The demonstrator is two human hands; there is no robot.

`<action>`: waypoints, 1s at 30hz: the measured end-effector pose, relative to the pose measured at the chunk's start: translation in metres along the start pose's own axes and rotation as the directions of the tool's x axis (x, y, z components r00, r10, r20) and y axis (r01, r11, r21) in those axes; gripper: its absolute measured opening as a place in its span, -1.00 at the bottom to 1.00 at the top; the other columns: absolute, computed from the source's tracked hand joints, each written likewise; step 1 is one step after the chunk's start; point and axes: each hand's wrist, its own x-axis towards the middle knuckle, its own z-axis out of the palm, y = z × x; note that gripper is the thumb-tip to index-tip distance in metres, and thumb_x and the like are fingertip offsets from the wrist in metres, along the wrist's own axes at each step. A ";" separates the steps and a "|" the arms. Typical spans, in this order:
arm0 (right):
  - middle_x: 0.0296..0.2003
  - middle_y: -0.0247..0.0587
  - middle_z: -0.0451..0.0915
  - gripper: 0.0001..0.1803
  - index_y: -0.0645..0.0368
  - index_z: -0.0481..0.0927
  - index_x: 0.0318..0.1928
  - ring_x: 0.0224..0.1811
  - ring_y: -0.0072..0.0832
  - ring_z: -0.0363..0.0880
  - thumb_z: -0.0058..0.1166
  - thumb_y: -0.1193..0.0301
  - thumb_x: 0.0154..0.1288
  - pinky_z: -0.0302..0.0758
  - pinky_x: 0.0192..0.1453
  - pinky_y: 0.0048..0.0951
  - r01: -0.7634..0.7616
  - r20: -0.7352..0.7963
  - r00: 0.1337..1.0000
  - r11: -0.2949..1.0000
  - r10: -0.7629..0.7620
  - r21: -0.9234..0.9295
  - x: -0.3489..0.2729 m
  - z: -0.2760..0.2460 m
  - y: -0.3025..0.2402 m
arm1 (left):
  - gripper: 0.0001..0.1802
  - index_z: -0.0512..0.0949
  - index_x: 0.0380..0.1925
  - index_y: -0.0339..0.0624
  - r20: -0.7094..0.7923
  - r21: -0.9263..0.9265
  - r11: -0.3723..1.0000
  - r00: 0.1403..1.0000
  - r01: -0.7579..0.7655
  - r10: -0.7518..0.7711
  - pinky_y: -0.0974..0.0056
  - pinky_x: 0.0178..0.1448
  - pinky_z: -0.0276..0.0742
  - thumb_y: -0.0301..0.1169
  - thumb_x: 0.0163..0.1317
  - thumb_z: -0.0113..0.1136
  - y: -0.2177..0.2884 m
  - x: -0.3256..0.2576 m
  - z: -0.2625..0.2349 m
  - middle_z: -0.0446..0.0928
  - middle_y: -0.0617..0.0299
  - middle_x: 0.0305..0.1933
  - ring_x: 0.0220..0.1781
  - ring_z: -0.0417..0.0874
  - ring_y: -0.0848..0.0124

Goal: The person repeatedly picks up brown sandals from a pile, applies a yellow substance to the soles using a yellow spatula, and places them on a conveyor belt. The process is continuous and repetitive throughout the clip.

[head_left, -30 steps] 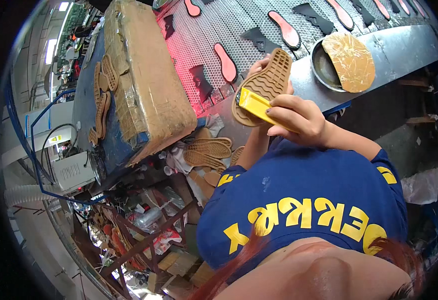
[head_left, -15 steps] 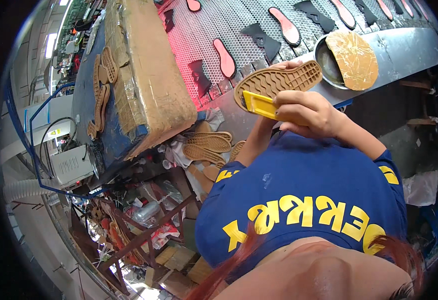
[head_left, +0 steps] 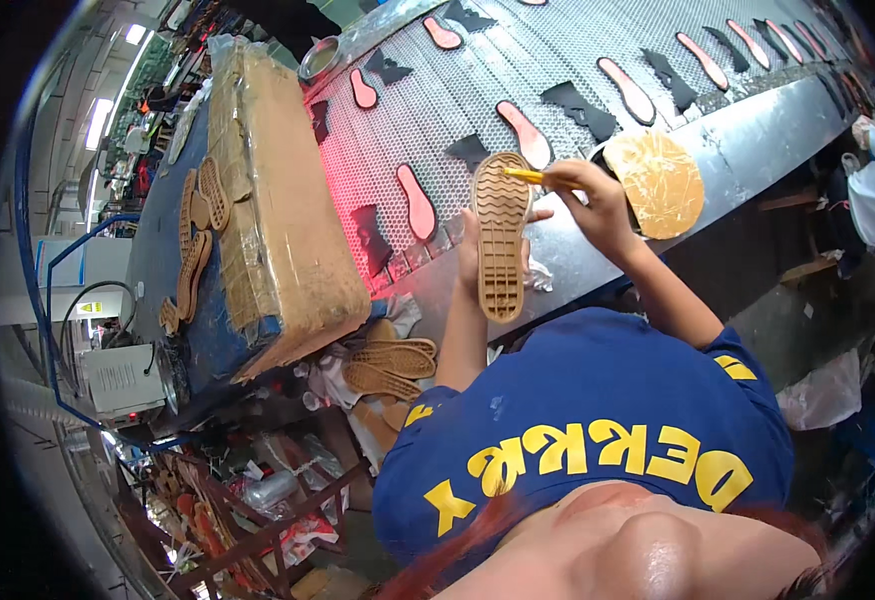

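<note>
Tan ridged shoe sole (head_left: 502, 235) gripped upright by left hand (head_left: 470, 250); right hand (head_left: 598, 200) pinches yellow brush (head_left: 526, 176) touching its top.

Tan shoe sole (head_left: 502, 235) is showing a wavy and gridded tread. Brush handle (head_left: 524, 176) is showing yellow. Conveyor belt (head_left: 478, 90) is showing silver honeycomb mesh, carrying pink insoles (head_left: 418, 200) and black pieces (head_left: 580, 108). Shirt (head_left: 598, 420) is showing navy with yellow lettering.

Tan rubber shoe sole (head_left: 502, 235) ridged, matt; conveyor belt (head_left: 558, 60) perforated metal mesh.
</note>
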 end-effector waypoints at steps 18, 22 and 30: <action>-0.30 -0.25 0.69 -0.64 0.13 0.67 -0.18 -0.26 -0.33 0.63 0.19 0.74 -0.02 0.47 -0.14 -0.36 0.153 0.041 0.988 0.961 -0.148 -0.230 0.016 0.006 -0.008 | -0.14 0.15 0.35 -0.21 0.079 -0.148 0.989 0.997 -0.014 0.026 0.22 -0.53 0.70 0.30 0.37 -0.34 -0.001 -0.014 0.011 0.49 -0.07 0.12 -0.58 0.64 0.24; -0.27 -0.23 0.68 -0.65 0.13 0.67 -0.21 -0.26 -0.34 0.62 0.26 0.71 -0.07 0.49 -0.13 -0.38 0.291 0.272 0.925 0.955 -0.267 -0.053 -0.015 0.021 -0.037 | -0.15 0.25 0.28 -0.25 -0.433 -0.373 0.920 0.899 -0.118 -0.060 0.19 -0.53 0.68 0.30 0.38 -0.36 0.001 -0.004 0.028 0.54 -0.04 0.03 -0.56 0.62 0.21; -0.26 -0.19 0.69 -0.72 0.16 0.67 -0.25 -0.25 -0.34 0.63 0.19 0.72 0.00 0.51 -0.16 -0.38 0.226 0.130 0.969 0.964 -0.209 -0.142 0.015 0.018 -0.015 | -0.04 0.09 0.39 -0.32 0.111 -0.342 0.935 0.985 -0.091 0.136 0.04 -0.19 0.68 0.34 0.35 -0.39 0.002 -0.006 0.003 0.31 -0.20 0.33 -0.20 0.64 0.02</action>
